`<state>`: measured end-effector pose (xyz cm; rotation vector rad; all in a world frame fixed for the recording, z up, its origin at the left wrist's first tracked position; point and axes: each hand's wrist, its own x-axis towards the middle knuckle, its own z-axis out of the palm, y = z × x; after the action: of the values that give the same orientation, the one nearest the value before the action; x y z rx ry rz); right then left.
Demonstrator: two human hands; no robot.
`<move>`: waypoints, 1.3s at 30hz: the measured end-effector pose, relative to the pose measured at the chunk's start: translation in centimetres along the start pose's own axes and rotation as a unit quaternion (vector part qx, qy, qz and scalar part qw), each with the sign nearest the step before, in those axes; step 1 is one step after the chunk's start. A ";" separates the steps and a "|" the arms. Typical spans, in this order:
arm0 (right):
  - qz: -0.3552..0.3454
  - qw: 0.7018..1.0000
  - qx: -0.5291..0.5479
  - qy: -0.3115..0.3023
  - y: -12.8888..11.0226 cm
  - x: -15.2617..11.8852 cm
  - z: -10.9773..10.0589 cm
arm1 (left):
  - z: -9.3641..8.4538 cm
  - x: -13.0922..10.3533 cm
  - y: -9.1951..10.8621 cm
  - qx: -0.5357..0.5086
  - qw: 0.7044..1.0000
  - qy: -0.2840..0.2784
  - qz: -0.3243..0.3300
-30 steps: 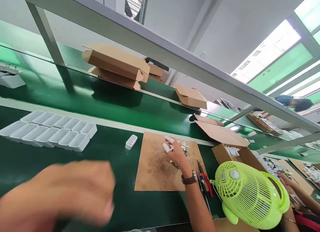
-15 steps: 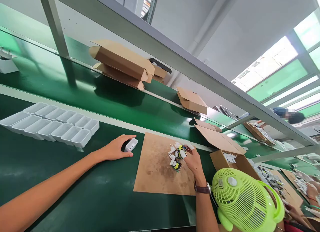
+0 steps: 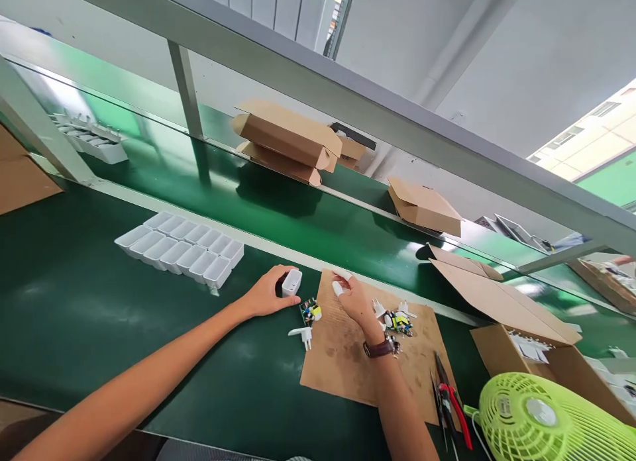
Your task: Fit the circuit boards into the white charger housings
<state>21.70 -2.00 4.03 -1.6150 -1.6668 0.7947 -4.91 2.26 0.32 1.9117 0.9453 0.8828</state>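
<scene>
Left hand (image 3: 268, 294) curved around the white housing (image 3: 292, 282), thumb and fingers at opposite sides: grip narrow, holding it. Housing stood on the bench (image 3: 223, 368), just left of the cardboard sheet (image 3: 338, 361). Right hand (image 3: 356, 305) was above the sheet, its capped thumb and finger slightly parted, nothing visible between them. A circuit board (image 3: 311, 310) lay by the left thumb at the sheet's edge, a white plug piece (image 3: 301, 335) just below it; any joining wire was too small to make out. Risks, as judged: left thumb or housing could knock the board, being so near; a sweep of the right forearm could scatter the board cluster (image 3: 399, 322) beside its wrist.
</scene>
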 end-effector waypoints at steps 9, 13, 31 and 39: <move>-0.073 0.964 -0.241 -0.087 -2.7 -5.2 2.7 | 0.8 -0.5 -0.1 0.048 0.998 0.019 0.032; -0.137 0.952 -0.266 -0.062 -3.1 -6.3 5.0 | 0.8 -0.8 -0.2 0.071 0.996 0.054 0.020; -0.232 0.963 -0.092 0.102 -3.0 -6.0 3.2 | 0.3 -1.7 -0.3 0.078 0.996 0.031 -0.013; -0.274 0.932 -0.168 0.170 -3.7 -6.6 4.3 | 0.7 -2.3 0.3 0.113 0.980 0.023 0.159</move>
<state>16.04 -8.68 4.16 -1.2908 -1.9182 -0.0535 -5.32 -0.07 -0.26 2.2910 0.8063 1.0440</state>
